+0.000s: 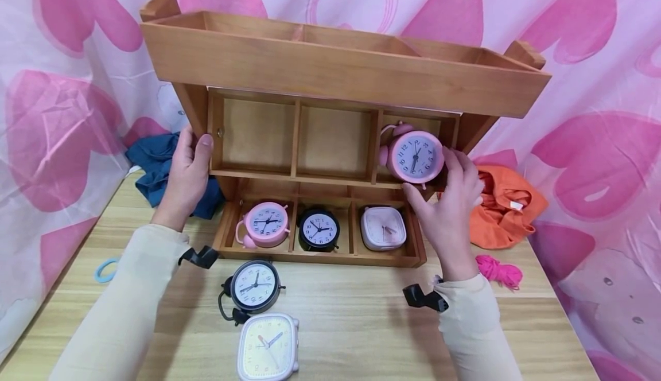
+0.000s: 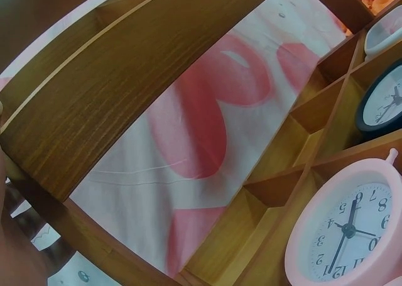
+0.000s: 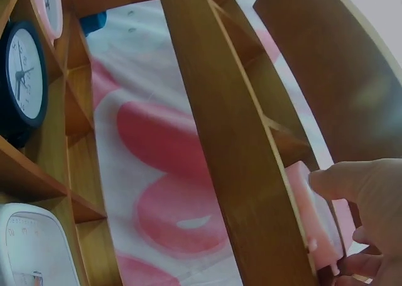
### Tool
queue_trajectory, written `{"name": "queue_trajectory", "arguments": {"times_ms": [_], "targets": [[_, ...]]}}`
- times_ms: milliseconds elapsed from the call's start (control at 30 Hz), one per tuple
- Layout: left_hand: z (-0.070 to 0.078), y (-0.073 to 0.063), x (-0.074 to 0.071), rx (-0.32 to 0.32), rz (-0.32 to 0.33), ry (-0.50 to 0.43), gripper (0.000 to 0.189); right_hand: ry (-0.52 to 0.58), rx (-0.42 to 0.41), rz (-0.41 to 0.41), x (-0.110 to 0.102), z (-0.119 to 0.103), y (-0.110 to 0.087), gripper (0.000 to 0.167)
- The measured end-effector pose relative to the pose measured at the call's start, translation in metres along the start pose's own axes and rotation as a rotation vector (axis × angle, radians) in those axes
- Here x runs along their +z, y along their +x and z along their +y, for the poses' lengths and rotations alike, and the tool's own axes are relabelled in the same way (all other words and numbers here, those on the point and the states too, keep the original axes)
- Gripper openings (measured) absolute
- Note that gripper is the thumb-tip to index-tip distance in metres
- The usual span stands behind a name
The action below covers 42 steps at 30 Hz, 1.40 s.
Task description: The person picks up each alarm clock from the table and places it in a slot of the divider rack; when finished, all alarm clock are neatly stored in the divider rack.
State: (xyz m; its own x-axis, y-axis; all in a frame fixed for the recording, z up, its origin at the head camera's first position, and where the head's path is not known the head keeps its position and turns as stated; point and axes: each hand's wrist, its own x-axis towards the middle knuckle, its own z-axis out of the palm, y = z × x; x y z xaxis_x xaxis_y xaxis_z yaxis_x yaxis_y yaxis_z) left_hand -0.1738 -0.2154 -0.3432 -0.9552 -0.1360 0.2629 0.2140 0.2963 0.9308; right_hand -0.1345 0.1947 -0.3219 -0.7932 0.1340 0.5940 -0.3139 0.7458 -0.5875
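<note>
A wooden three-tier shelf (image 1: pixel 335 59) stands on the table, each tier split into three compartments. My left hand (image 1: pixel 188 166) grips the shelf's left side, thumb in front. With thumb and fingers, my right hand (image 1: pixel 451 209) holds a pink twin-bell alarm clock (image 1: pixel 416 157) at the middle tier's right compartment. The clock lies turned sideways, bells to the left. Along the bottom tier sit another pink alarm clock (image 1: pixel 267 224), a black alarm clock (image 1: pixel 319 229) and a white square clock (image 1: pixel 384 228), one per compartment. The middle tier's left and centre compartments hold nothing.
In front of the shelf lie a black twin-bell clock (image 1: pixel 255 285) and a white square clock (image 1: pixel 268 346). Blue cloth (image 1: pixel 155 157) is at the left, orange cloth (image 1: pixel 501 209) at the right. Pink yarn (image 1: pixel 498 272) and a light-blue ring (image 1: pixel 105 271) lie near the sides.
</note>
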Motion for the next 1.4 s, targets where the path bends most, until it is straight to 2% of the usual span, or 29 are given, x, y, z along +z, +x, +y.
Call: {"name": "queue_trajectory", "arguments": {"times_ms": [200, 267, 367, 500, 700, 800, 1000, 1200, 1400], "targets": [[-0.001, 0.001, 0.001, 0.006, -0.004, -0.008, 0.053, 0.108, -0.02, -0.048, -0.015, -0.014, -0.016, 0.078], [-0.001, 0.001, 0.001, 0.008, -0.006, -0.008, 0.053, 0.172, -0.058, -0.078, -0.018, -0.022, -0.025, 0.08], [0.001, 0.002, 0.001, 0.009, -0.006, 0.001, 0.053, 0.289, -0.136, -0.172, -0.017, -0.031, -0.04, 0.087], [0.002, 0.003, 0.002, 0.014, -0.003, 0.001, 0.053, 0.356, -0.188, -0.387, -0.003, -0.036, -0.068, 0.096], [0.003, 0.004, 0.002, 0.016, -0.003, -0.005, 0.053, 0.293, -0.199, -0.778, 0.028, -0.041, -0.125, 0.109], [0.002, 0.004, 0.002, 0.015, -0.002, -0.003, 0.053, 0.268, -0.22, -0.918, 0.04, -0.043, -0.15, 0.114], [0.001, 0.003, 0.002, 0.012, -0.002, -0.007, 0.053, 0.197, -0.38, -1.031, 0.06, -0.047, -0.182, 0.114], [0.001, 0.001, 0.001, 0.006, -0.002, 0.001, 0.053, 0.163, -0.426, -1.176, 0.071, -0.054, -0.197, 0.107], [0.001, 0.0, 0.001, 0.002, -0.004, -0.004, 0.053, 0.147, -0.515, -1.166, 0.077, -0.061, -0.203, 0.104]]}}
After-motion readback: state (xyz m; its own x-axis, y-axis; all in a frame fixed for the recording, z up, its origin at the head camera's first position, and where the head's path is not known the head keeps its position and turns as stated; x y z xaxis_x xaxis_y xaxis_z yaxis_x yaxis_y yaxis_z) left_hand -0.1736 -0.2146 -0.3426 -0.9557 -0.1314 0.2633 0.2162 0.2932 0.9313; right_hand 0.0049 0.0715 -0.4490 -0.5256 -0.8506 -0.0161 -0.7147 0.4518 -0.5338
